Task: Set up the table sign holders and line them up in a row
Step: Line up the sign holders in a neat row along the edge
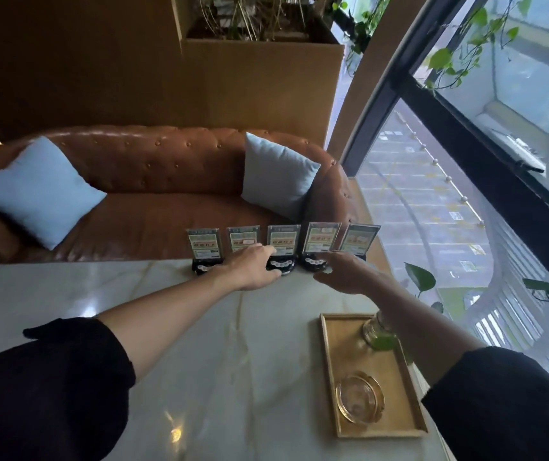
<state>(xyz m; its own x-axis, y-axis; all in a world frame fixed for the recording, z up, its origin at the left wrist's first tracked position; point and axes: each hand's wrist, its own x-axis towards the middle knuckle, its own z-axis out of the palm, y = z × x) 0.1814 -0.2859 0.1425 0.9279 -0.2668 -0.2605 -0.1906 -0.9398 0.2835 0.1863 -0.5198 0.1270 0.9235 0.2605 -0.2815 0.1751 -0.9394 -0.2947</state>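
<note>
Five sign holders (283, 242) stand upright in a row along the table's (200, 344) far edge. Left hand (254, 267) rests at the base of the second and third, fingers loosely curled, grip unclear. Right hand (343, 272) beside the fourth's base, fingers spread. Gold tray (329, 361) nearer right, sofa (166, 181) behind.

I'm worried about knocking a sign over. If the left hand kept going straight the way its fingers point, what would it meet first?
Most likely the second sign holder from the left: the left hand reaches toward the far table edge with its fingertips already at that holder's base. Whether they touch it is unclear from this angle.
</note>
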